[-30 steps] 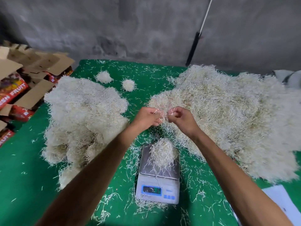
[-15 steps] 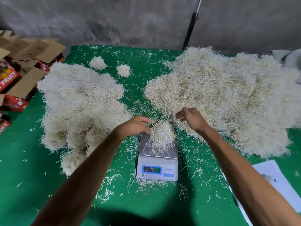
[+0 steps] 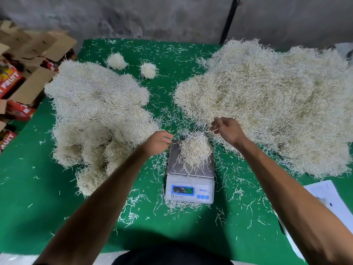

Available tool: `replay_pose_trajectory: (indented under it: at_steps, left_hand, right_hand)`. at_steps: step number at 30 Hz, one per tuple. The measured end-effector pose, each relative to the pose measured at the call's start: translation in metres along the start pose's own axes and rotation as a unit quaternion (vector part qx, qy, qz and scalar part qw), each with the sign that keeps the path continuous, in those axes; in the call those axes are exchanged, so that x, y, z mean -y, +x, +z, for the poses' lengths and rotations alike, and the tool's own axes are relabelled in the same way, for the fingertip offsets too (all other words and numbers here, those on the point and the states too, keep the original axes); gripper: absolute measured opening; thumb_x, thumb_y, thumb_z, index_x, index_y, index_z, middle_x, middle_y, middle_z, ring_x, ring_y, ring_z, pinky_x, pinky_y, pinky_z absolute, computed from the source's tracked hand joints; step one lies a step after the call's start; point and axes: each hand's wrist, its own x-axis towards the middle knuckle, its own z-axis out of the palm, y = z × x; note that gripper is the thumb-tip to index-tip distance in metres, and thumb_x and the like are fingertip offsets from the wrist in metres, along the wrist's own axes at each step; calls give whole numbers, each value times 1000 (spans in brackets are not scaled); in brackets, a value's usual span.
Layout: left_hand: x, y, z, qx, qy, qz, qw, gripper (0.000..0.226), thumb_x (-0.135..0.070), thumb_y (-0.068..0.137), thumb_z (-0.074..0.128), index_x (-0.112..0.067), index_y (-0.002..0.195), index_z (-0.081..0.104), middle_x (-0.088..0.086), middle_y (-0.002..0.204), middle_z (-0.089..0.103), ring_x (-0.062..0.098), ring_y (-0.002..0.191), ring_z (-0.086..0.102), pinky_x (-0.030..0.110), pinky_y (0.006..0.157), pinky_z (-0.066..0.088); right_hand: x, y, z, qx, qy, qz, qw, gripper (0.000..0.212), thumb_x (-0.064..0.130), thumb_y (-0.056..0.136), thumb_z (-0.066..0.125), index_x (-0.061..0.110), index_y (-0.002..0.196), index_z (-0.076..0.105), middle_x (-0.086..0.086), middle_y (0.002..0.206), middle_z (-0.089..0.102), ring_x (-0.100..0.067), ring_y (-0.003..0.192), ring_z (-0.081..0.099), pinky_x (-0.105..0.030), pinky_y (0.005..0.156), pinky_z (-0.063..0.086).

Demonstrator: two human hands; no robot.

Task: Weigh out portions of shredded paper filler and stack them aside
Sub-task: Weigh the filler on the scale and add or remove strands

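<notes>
Pale shredded-paper clump (image 3: pixel 195 148) sits on small grey digital scale (image 3: pixel 191 173) on green bench (image 3: pixel 38 188); left hand (image 3: pixel 159 142) and right hand (image 3: pixel 228 131) each pinch loose strands beside it.

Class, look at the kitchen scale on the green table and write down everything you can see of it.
The scale is a small white plastic unit with a dull metal weighing plate on top. Its front panel holds a blue-framed lit display, with digits too blurred to read, a brand word and three blue buttons. It stands flat on the green table, between the two big heaps. A clump of shredded paper rests on the plate, and loose strands lie around its base. The left hand hovers at the plate's far left corner; contact is unclear.
</notes>
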Motion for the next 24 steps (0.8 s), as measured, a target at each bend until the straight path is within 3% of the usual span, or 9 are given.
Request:
replay_pose_trajectory:
  at_steps: [4,8,11,13,17,19,21,22,24]
  left_hand:
    - [10,12,0,-7,1,-1,1000,51,12,94,50,-11,139,55,13,136,60,20,88,62,28,69,50]
    - [17,32,8,-32,-4,19,999,51,14,94,49,-11,137,57,13,135,60,5,49,49,20,43,36]
    - [13,52,15,-60,-7,29,998,51,15,93,52,-12,135,59,12,136,60,21,66,58,24,47,39]
    - [9,68,17,-89,-16,27,996,49,14,93,53,-14,133,61,9,135,61,15,73,62,16,48,44]
    - [2,112,18,-100,-4,23,995,45,2,98,56,-24,134,61,1,138,59,20,96,69,13,66,48]
    - [0,137,19,-76,23,5,997,47,-7,99,59,-31,139,56,-3,144,54,19,82,67,23,65,53]
    - [-2,161,23,-38,51,-3,998,53,-14,96,65,-35,142,51,-2,152,47,12,92,66,22,74,55]
    - [-3,171,27,-17,68,-6,998,57,-17,93,69,-36,143,49,0,153,44,10,101,63,24,83,54]
    - [-2,188,39,14,110,-13,994,64,-23,88,75,-34,144,47,5,151,41,12,114,56,34,105,45]
  right_hand:
    - [-8,16,-1,27,-12,3,1000,18,24,109,49,20,102,66,3,101,72,-9,94,68,-40,97,56]
    - [-18,36,1,65,-80,-5,995,14,12,105,56,10,113,66,-8,111,71,-21,105,68,-40,100,53]
    - [-27,54,8,109,-202,-49,972,28,6,102,61,8,129,65,-13,128,68,-24,110,68,-35,101,53]
    - [-34,70,14,145,-269,-69,950,37,3,99,63,10,135,62,-13,139,63,-24,112,68,-34,103,53]
    - [-46,106,24,226,-295,-54,927,49,12,97,66,17,144,56,-7,150,54,-24,126,62,-28,111,45]
    - [-58,122,31,262,-367,-96,888,65,16,90,74,24,150,50,2,159,44,-19,130,60,-30,118,39]
    - [-66,135,36,289,-421,-112,852,74,16,88,76,27,154,44,4,165,32,-20,128,60,-36,116,44]
    - [-70,142,38,297,-415,-99,854,69,15,90,74,25,152,46,3,165,31,-22,127,60,-38,113,47]
    - [-76,157,43,302,-395,-104,861,40,20,98,67,20,138,61,-3,149,52,-20,112,65,-33,102,54]
